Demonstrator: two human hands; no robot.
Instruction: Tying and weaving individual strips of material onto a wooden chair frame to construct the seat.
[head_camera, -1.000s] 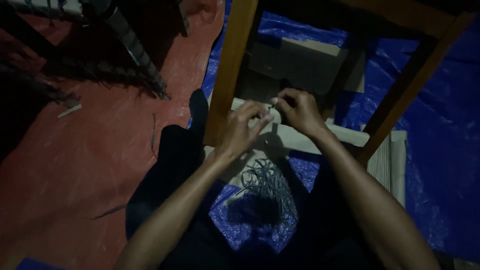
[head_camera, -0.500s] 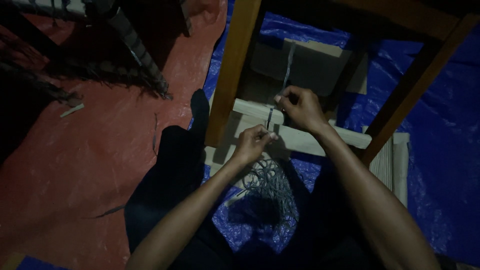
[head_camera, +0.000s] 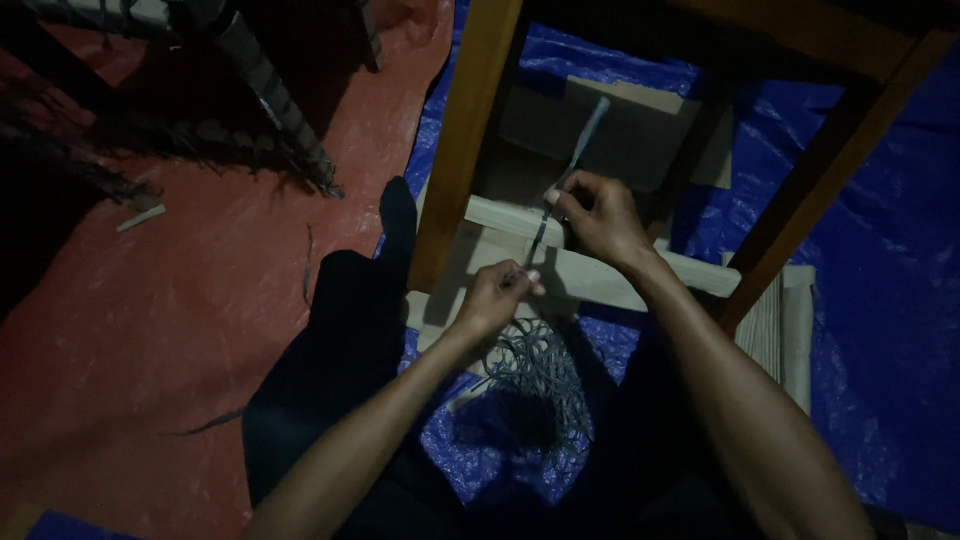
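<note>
From the head view, a wooden frame (head_camera: 470, 140) stands over a blue sheet (head_camera: 880, 330), and a pale bar (head_camera: 590, 270) runs across it low down. The left hand (head_camera: 495, 298) pinches a flat grey strip (head_camera: 585, 135) just below the bar. The right hand (head_camera: 595, 215) pinches the same strip just above the bar. The strip runs up and away from the bar. Only this one strip crosses the bar, so the weaving looks barely started. A big loose heap of strips (head_camera: 540, 375) lies under the bar, unused.
</note>
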